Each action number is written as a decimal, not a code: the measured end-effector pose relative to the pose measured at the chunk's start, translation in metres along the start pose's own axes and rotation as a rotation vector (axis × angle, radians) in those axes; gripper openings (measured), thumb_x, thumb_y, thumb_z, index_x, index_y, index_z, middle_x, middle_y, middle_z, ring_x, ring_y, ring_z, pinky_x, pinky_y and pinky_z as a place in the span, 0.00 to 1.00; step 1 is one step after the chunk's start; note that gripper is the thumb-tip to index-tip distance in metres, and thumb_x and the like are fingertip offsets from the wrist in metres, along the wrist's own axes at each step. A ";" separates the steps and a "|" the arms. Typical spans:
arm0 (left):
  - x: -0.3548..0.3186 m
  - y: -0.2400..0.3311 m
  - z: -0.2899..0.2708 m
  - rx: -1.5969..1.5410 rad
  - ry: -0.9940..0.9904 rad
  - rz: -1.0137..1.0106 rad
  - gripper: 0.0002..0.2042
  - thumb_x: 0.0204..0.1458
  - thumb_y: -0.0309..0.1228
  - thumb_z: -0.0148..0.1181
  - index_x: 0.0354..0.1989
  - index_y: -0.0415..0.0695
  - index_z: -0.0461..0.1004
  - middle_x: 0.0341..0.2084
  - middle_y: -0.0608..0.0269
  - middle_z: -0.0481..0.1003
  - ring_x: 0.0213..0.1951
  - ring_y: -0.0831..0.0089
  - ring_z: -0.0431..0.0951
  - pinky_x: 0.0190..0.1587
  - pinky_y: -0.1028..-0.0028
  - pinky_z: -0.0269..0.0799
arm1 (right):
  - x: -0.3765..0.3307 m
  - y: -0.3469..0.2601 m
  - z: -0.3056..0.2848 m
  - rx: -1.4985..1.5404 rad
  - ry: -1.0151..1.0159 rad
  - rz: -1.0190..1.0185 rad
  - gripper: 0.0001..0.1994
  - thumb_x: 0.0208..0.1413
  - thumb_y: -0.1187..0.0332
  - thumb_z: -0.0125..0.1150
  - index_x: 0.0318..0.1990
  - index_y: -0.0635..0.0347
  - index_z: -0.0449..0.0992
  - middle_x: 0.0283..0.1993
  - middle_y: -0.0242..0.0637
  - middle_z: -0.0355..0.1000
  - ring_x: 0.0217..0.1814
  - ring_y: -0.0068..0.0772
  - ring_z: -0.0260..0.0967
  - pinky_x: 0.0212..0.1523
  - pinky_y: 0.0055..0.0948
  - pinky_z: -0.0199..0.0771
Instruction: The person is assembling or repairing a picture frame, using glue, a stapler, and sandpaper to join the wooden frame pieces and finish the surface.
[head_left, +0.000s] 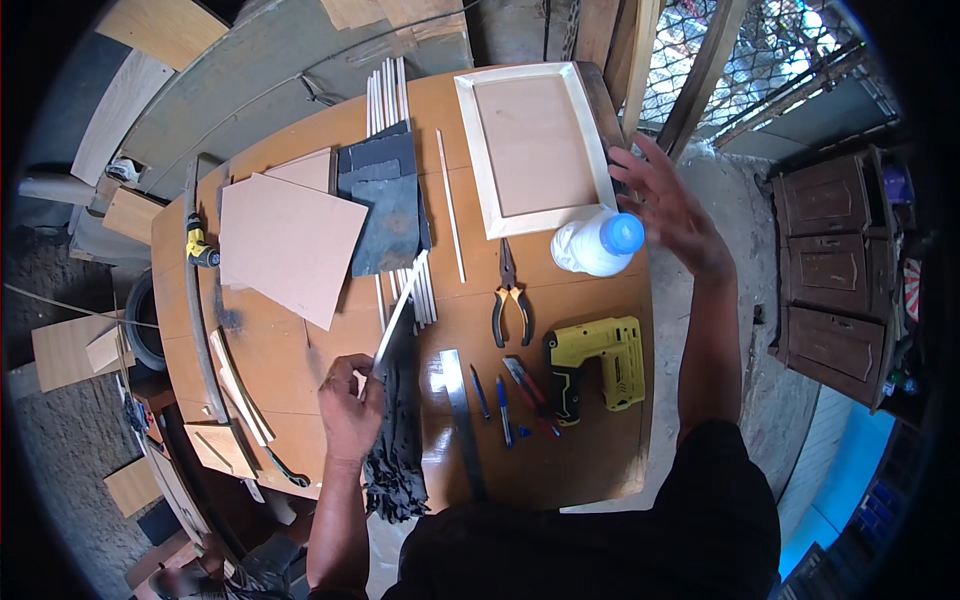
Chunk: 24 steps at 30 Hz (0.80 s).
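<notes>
My left hand grips the near end of a thin white wooden strip that slants up over a dark ragged cloth. At the table's far right edge my right hand hovers with spread fingers, holding nothing, next to the pale wooden picture frame and a white bottle with a blue cap.
On the brown wooden table lie pliers, a yellow staple gun, a steel ruler, pens, thin boards, dark slate-like sheets and a bundle of white strips. A brown cabinet stands at the right.
</notes>
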<state>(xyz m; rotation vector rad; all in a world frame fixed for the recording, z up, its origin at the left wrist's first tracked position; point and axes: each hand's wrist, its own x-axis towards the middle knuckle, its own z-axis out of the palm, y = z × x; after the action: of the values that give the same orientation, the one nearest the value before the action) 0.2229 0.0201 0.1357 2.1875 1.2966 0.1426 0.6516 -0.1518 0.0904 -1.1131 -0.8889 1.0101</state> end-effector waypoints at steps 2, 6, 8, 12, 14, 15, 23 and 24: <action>-0.006 0.003 0.012 -0.112 -0.054 -0.066 0.09 0.49 0.20 0.59 0.39 0.37 0.76 0.28 0.54 0.78 0.24 0.65 0.74 0.28 0.70 0.70 | -0.010 -0.004 0.012 -0.222 -0.017 -0.030 0.48 0.48 0.65 0.73 0.75 0.52 0.49 0.77 0.44 0.49 0.79 0.46 0.45 0.73 0.46 0.52; -0.005 0.021 0.045 -0.108 -0.096 0.130 0.08 0.49 0.22 0.60 0.38 0.40 0.76 0.31 0.53 0.79 0.28 0.60 0.79 0.33 0.65 0.74 | -0.006 0.003 0.043 -0.417 0.046 -0.046 0.49 0.40 0.70 0.79 0.71 0.57 0.57 0.71 0.44 0.60 0.74 0.41 0.55 0.72 0.42 0.55; -0.002 0.033 0.056 -0.057 -0.116 0.194 0.06 0.50 0.25 0.60 0.37 0.42 0.76 0.33 0.53 0.79 0.35 0.54 0.81 0.38 0.60 0.77 | -0.008 0.002 0.053 -0.278 0.036 0.059 0.40 0.44 0.72 0.77 0.67 0.61 0.64 0.62 0.42 0.71 0.66 0.36 0.67 0.69 0.37 0.61; 0.001 0.050 0.075 0.035 -0.080 0.293 0.05 0.50 0.26 0.59 0.35 0.43 0.76 0.33 0.55 0.77 0.38 0.53 0.80 0.39 0.59 0.77 | -0.034 -0.001 0.051 -0.340 0.095 0.062 0.39 0.45 0.74 0.76 0.66 0.63 0.63 0.61 0.41 0.71 0.65 0.34 0.68 0.67 0.36 0.65; 0.001 0.052 0.079 0.097 -0.084 0.314 0.05 0.49 0.25 0.60 0.35 0.43 0.76 0.33 0.55 0.77 0.38 0.53 0.80 0.39 0.59 0.77 | -0.046 0.000 0.050 -0.337 0.144 0.066 0.38 0.45 0.75 0.76 0.65 0.64 0.64 0.60 0.41 0.71 0.64 0.33 0.69 0.66 0.35 0.68; 0.002 0.053 0.081 0.159 -0.092 0.329 0.06 0.48 0.25 0.61 0.35 0.44 0.77 0.33 0.56 0.78 0.37 0.53 0.80 0.39 0.59 0.77 | -0.050 -0.001 0.050 -0.338 0.147 0.063 0.38 0.45 0.75 0.76 0.65 0.64 0.64 0.60 0.41 0.71 0.64 0.33 0.69 0.66 0.35 0.68; 0.015 0.070 0.095 0.248 -0.076 0.372 0.06 0.46 0.27 0.61 0.34 0.44 0.75 0.32 0.55 0.77 0.38 0.53 0.79 0.39 0.58 0.78 | -0.073 -0.013 0.049 -0.532 0.209 0.060 0.40 0.41 0.80 0.75 0.66 0.60 0.65 0.59 0.37 0.71 0.63 0.30 0.69 0.65 0.33 0.68; 0.017 0.075 0.098 0.251 -0.099 0.365 0.07 0.45 0.27 0.60 0.34 0.44 0.75 0.33 0.54 0.76 0.39 0.53 0.79 0.40 0.58 0.78 | -0.075 -0.012 0.047 -0.525 0.202 0.057 0.40 0.41 0.80 0.75 0.66 0.60 0.65 0.59 0.37 0.71 0.63 0.30 0.69 0.65 0.33 0.68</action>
<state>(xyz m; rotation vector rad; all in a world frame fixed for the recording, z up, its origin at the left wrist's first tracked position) 0.3261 -0.0343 0.0919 2.5959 0.8901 0.0118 0.5874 -0.2111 0.1070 -1.6584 -0.9887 0.7063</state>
